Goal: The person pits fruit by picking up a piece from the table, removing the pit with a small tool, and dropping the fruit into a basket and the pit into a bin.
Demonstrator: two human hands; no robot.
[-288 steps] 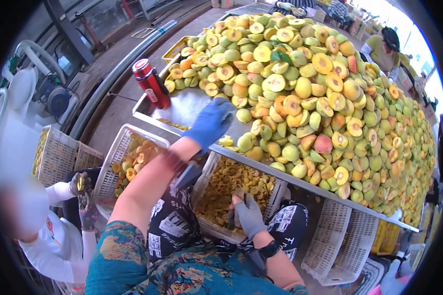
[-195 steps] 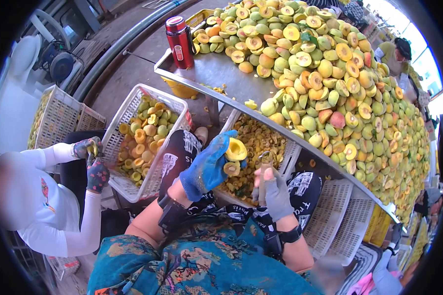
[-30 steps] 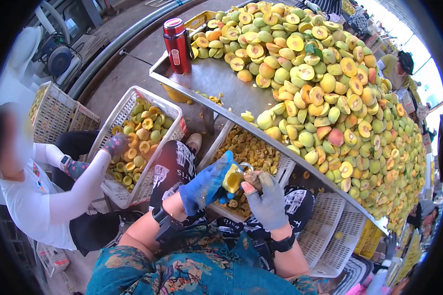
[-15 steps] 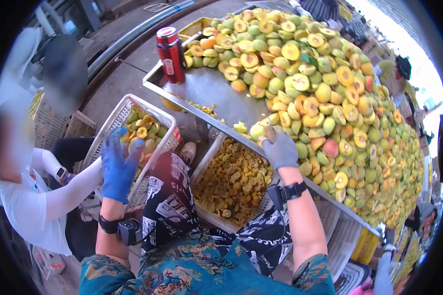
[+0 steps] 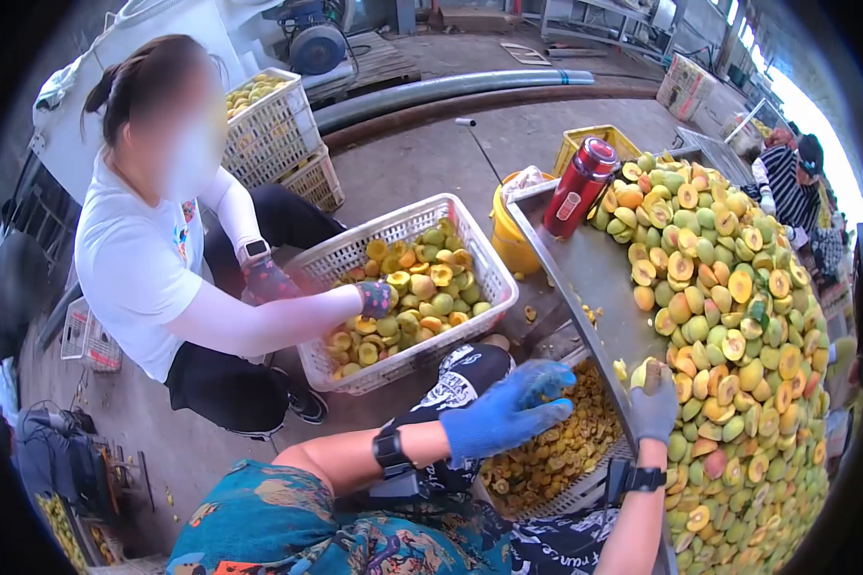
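Note:
My left hand (image 5: 510, 412), in a blue glove, is open with its fingers spread above the crate of yellow fruit scraps (image 5: 585, 431); nothing is in it. At the metal table's edge (image 5: 596, 335), my right hand (image 5: 654, 407), in a grey glove, has its fingers closed round something small and yellowish-brown that I cannot make out. Beside it on the right lies a big heap of halved green and orange fruit (image 5: 729, 335). A small yellow piece (image 5: 620, 369) sits by the thumb side.
A co-worker (image 5: 144, 278) in a white shirt reaches into a white crate (image 5: 489, 273) of fruit halves on the left. A red thermos (image 5: 580, 187) stands on the table's far corner, with a yellow bucket (image 5: 513, 240) beside it. Stacked crates (image 5: 273, 134) stand behind.
The view has swung left. My left hand has moved from beside the fruit crate to above the scraps, nearer my right hand. The co-worker's hands now show at the fruit crate.

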